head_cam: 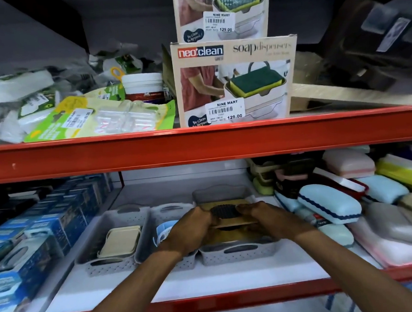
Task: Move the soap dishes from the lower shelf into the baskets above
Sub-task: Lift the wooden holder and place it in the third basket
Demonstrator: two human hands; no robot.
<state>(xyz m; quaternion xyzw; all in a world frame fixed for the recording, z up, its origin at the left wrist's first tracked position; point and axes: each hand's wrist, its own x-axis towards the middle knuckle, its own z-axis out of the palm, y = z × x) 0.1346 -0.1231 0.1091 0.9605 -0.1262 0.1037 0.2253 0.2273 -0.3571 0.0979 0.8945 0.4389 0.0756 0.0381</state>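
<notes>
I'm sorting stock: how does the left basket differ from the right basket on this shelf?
The left basket holds a cream soap dish and no hand is over it; the right basket holds tan dishes, and the left hand and right hand hold a tan dish with a black insert over it. The left basket sits askew, the right one squarer. Both are grey, perforated, with handle slots.

Red-edged store shelving [200, 149] with white boards [183, 286] stands against a dim grey back wall [126, 21].
</notes>
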